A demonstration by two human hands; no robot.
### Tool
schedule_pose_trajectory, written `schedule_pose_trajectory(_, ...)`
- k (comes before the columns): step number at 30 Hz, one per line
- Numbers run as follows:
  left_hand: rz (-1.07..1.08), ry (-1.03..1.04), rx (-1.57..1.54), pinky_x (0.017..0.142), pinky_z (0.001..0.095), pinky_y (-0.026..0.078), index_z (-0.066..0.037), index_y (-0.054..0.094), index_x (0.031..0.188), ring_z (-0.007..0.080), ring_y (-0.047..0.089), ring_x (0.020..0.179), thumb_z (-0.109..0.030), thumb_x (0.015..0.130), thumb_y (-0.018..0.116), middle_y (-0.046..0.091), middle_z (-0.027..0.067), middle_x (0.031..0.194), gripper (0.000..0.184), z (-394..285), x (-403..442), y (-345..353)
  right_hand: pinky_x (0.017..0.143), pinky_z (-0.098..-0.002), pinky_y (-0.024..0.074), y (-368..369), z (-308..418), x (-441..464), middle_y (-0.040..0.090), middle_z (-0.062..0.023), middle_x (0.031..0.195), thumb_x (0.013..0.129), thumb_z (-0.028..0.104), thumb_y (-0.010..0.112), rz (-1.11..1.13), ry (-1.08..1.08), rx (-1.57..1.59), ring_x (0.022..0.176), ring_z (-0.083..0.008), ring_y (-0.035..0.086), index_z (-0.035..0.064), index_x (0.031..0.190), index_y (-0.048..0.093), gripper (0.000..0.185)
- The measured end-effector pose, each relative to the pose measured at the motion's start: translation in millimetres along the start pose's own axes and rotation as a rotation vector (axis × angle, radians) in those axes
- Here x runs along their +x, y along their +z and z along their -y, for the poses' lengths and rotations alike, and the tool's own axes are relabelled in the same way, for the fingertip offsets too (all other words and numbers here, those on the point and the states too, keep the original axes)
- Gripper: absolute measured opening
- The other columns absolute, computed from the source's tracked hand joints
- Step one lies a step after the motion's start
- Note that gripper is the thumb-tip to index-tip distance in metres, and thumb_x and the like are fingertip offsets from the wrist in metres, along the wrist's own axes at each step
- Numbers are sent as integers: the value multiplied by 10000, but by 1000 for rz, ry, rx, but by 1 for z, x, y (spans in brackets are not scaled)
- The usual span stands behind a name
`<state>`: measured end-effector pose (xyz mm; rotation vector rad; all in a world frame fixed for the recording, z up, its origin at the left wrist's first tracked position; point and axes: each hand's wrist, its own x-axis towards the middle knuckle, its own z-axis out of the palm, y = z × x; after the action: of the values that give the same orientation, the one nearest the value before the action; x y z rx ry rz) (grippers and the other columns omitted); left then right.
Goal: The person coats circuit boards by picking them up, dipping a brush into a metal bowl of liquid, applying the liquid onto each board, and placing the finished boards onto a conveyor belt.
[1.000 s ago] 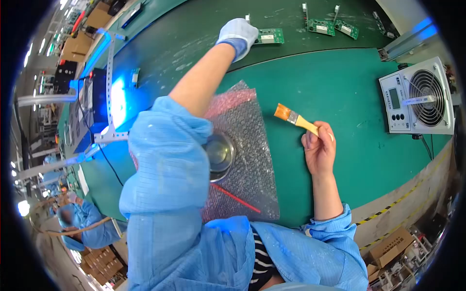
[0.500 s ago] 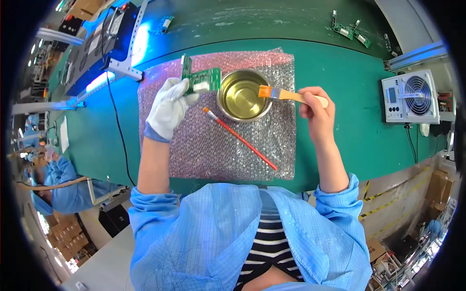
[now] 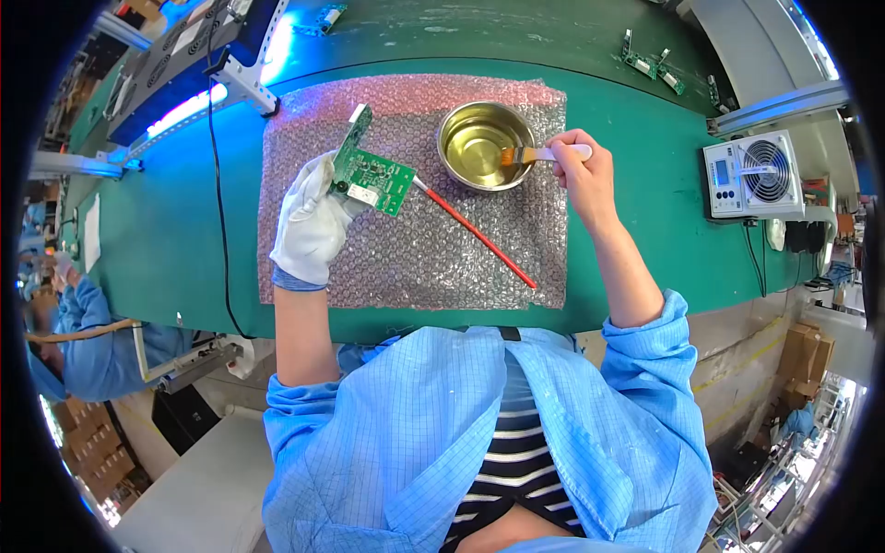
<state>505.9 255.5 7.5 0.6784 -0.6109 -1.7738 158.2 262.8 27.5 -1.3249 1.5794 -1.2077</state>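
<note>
Here, the left hand, in a white glove with a blue cuff, has its grip closed on a green printed circuit board with a second, upright board section, holding it above a sheet of clear and pinkish bubble wrap. The bare right hand has its grip closed on the pale handle of a flat, orange-bristled brush. The bristles lie inside the rim of a round metal bowl of yellowish liquid; whether they touch it, I cannot tell. Bowl and wrap are on the green table. A slim, red-handled brush slants across the wrap between the hands. A white fan unit stands at the right.
</note>
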Motion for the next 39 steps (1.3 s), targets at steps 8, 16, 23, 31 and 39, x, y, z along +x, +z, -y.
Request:
schedule_pose_trajectory(8, -76, -13, -26, 781, 388, 551, -23, 544, 1163, 229, 622, 990, -286, 937, 555, 617, 109, 1089, 347, 1, 0, 12, 465, -176, 344, -17, 23, -2, 529, 29, 624, 906, 161, 557, -8, 19, 7, 522, -26, 441, 43, 876, 634, 144)
schedule_pose_trajectory(16, -1, -30, -9, 766, 471, 549, -44, 548, 1143, 252, 618, 994, -311, 919, 579, 618, 99, 1081, 350, 1, 5, 21, 467, -174, 328, -39, 44, -5, 517, 37, 615, 892, 166, 564, -35, 55, -61, 521, -25, 428, 42, 862, 643, 150)
schedule_pose_trajectory(23, 51, -50, 162, 790, 435, 553, -31, 560, 1155, 210, 611, 1000, -270, 895, 612, 590, 93, 1130, 357, 13, 14, 30, 517, -183, 355, -36, 66, -16, 536, 19, 671, 911, 168, 577, 37, -58, 45, 588, -41, 463, 15, 920, 646, 168)
schedule_pose_trajectory(31, 178, -36, 317, 813, 378, 547, -29, 590, 1143, 169, 613, 987, -298, 885, 635, 620, 56, 1042, 376, 14, 11, 56, 633, -219, 444, -8, 87, -26, 581, -21, 814, 896, 217, 638, 455, -195, 170, 706, -84, 521, 2, 1038, 656, 258)
schedule_pose_trajectory(39, 197, -4, 381, 767, 339, 560, -40, 605, 1126, 165, 612, 1003, -295, 892, 630, 619, 56, 1032, 347, 14, 6, 63, 603, -210, 392, 8, 85, -24, 573, -1, 843, 899, 149, 629, 591, -316, 14, 704, -57, 476, 24, 1037, 662, 189)
